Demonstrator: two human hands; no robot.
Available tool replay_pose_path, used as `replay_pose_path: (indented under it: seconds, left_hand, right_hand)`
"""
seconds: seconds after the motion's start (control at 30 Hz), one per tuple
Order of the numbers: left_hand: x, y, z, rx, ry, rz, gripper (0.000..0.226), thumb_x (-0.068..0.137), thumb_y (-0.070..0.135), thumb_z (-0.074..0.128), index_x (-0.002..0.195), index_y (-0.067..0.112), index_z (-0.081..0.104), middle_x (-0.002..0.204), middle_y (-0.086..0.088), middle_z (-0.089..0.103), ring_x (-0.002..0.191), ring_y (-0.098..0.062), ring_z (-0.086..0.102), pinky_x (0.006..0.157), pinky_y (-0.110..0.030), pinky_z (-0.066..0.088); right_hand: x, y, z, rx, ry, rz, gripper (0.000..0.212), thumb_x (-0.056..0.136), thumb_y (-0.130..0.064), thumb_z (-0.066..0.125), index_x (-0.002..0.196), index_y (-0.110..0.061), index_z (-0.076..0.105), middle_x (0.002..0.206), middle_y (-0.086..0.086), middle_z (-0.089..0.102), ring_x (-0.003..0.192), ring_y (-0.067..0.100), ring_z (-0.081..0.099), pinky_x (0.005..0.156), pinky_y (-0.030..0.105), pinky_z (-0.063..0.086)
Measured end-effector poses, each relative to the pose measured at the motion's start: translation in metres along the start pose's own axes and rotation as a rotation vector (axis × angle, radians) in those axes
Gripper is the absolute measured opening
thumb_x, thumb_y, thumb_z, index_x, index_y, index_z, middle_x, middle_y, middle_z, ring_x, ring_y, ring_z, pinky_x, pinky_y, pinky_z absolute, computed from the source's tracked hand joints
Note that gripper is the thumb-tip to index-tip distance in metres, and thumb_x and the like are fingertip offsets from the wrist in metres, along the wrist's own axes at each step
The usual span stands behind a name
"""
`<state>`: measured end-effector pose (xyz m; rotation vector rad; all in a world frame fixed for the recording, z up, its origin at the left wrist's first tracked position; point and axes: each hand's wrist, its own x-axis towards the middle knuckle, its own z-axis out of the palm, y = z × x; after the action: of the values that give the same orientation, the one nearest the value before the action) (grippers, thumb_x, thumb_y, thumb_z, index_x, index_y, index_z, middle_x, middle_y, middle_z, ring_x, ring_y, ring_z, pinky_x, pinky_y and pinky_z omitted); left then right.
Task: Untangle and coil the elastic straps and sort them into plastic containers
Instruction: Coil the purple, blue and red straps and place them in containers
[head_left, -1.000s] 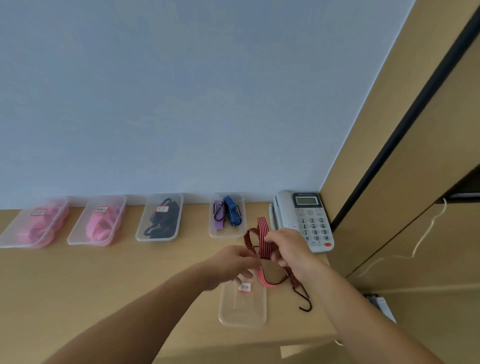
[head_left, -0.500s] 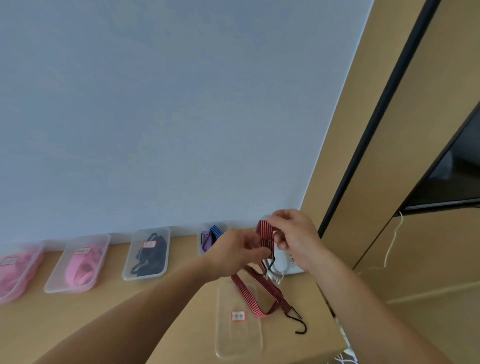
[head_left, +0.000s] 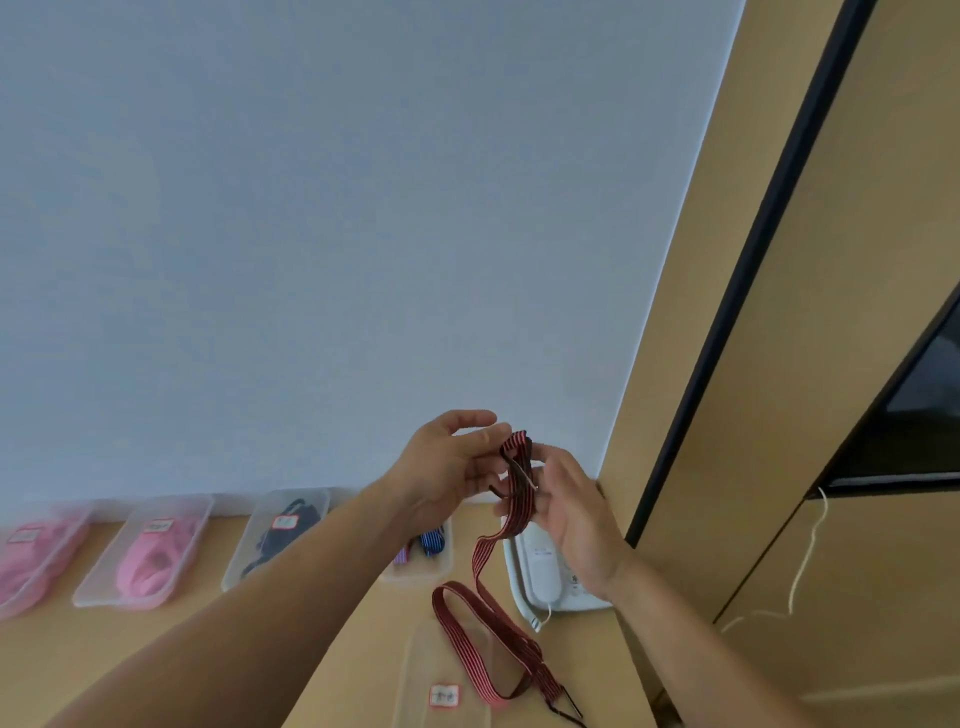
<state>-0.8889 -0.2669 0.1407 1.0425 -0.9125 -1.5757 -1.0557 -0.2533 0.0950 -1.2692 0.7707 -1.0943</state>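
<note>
Red strap (head_left: 519, 509) held above the tabletop (head_left: 363, 675). The left hand (head_left: 447, 467) grip pinches its folded top, and the right hand (head_left: 569, 512) grip closes on the fold. The tail hangs onto a labelled container (head_left: 421, 670), near the phone (head_left: 540, 571).

We see of ourselves only two arms, and both are bare: the left forearm (head_left: 249, 608) and the right forearm (head_left: 717, 660) show uncovered skin all the way from the picture's lower edge to the wrist. Our left grip (head_left: 441, 470) and right grip (head_left: 574, 512) are bare too, each a plain, ungloved hand; finer details such as the nails are too blurred for us to tell.
</note>
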Motion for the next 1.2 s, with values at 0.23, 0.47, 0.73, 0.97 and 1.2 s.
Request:
replay_pose_path:
  seconds: [0.23, 0.47, 0.73, 0.97, 1.2]
  left_hand:
    - [0.018, -0.006, 0.024, 0.037, 0.238, 0.118, 0.019, 0.092, 0.02, 0.069, 0.093, 0.001, 0.07, 0.083, -0.01, 0.076, 0.063, -0.014, 0.067, 0.063, -0.027, 0.056]
    - [0.017, -0.005, 0.041, 0.354, 0.328, 0.253, 0.044, 0.073, 0.052, 0.067, 0.087, 0.011, 0.074, 0.083, 0.004, 0.072, 0.073, -0.012, 0.064, 0.065, -0.029, 0.053]
    - [0.018, -0.01, 0.025, 0.269, -0.029, 0.226, 0.025, 0.102, 0.022, 0.05, 0.122, 0.012, 0.062, 0.112, -0.007, 0.074, 0.094, -0.021, 0.07, 0.074, -0.033, 0.055]
    - [0.032, -0.004, 0.011, 0.327, -0.015, 0.211, 0.022, 0.103, 0.02, 0.05, 0.112, 0.008, 0.066, 0.108, -0.006, 0.075, 0.101, -0.024, 0.07, 0.09, -0.042, 0.052]
    - [0.037, 0.001, 0.004, 0.357, -0.033, 0.187, 0.028, 0.101, 0.025, 0.053, 0.111, 0.003, 0.066, 0.103, -0.005, 0.076, 0.09, -0.014, 0.072, 0.077, -0.031, 0.049]
  right_hand:
    - [0.018, -0.004, -0.026, -0.227, 0.014, -0.084, 0.044, 0.078, -0.045, 0.07, 0.114, -0.023, 0.058, 0.077, 0.003, 0.072, 0.048, 0.014, 0.052, 0.048, 0.024, 0.043]
    - [0.02, -0.001, -0.039, -0.313, 0.049, -0.139, 0.039, 0.095, -0.042, 0.046, 0.085, -0.006, 0.057, 0.067, 0.007, 0.068, 0.043, 0.016, 0.048, 0.043, 0.024, 0.04]
    - [0.031, -0.003, -0.025, -0.223, 0.065, -0.049, 0.05, 0.09, -0.052, 0.046, 0.077, -0.005, 0.06, 0.054, 0.005, 0.055, 0.042, 0.016, 0.044, 0.041, 0.027, 0.036]
    - [0.034, -0.005, -0.015, -0.231, 0.049, -0.012, 0.022, 0.099, -0.027, 0.055, 0.092, -0.008, 0.063, 0.07, 0.008, 0.069, 0.051, 0.021, 0.057, 0.055, 0.037, 0.047]
    - [0.034, -0.009, -0.006, -0.293, 0.151, -0.025, 0.026, 0.1, -0.024, 0.053, 0.09, -0.001, 0.062, 0.066, 0.005, 0.067, 0.048, 0.017, 0.05, 0.047, 0.029, 0.041]
